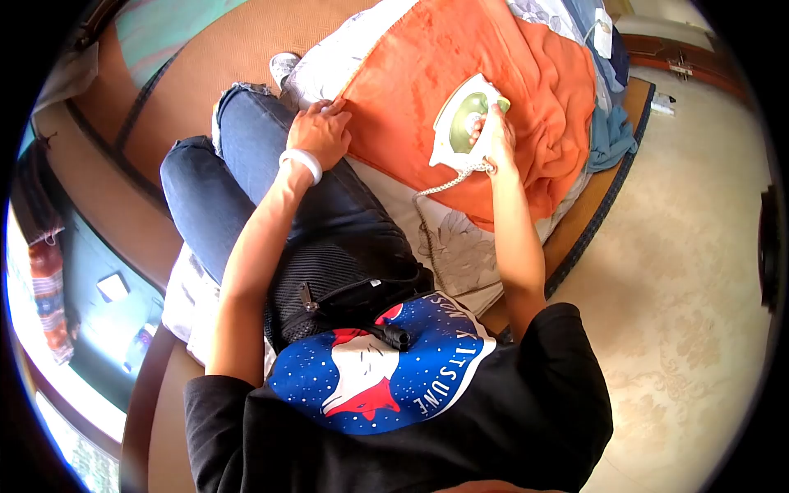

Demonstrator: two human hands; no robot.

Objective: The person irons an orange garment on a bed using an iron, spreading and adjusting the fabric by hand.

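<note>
My right hand (497, 135) is wrapped round the handle of a white and green clothes iron (451, 123). The iron rests on a spread orange cloth (403, 86), its tip towards the far side. From its heel a braided cord (444, 187) runs down over the pale patterned fabric near my lap. At the cloth's left edge lies my left hand (320, 135), fingers spread and fingertips touching the orange fabric. A white band (302, 164) circles that wrist. The iron's soleplate is hidden against the cloth.
Folds of the orange cloth (559, 99) bunch up on the right, beside blue garments (612, 140). Under the cloth is a white patterned sheet (460, 246) on a brown woven mat (222, 62). The surface's dark-trimmed edge (604, 205) drops to a pale floor (674, 246).
</note>
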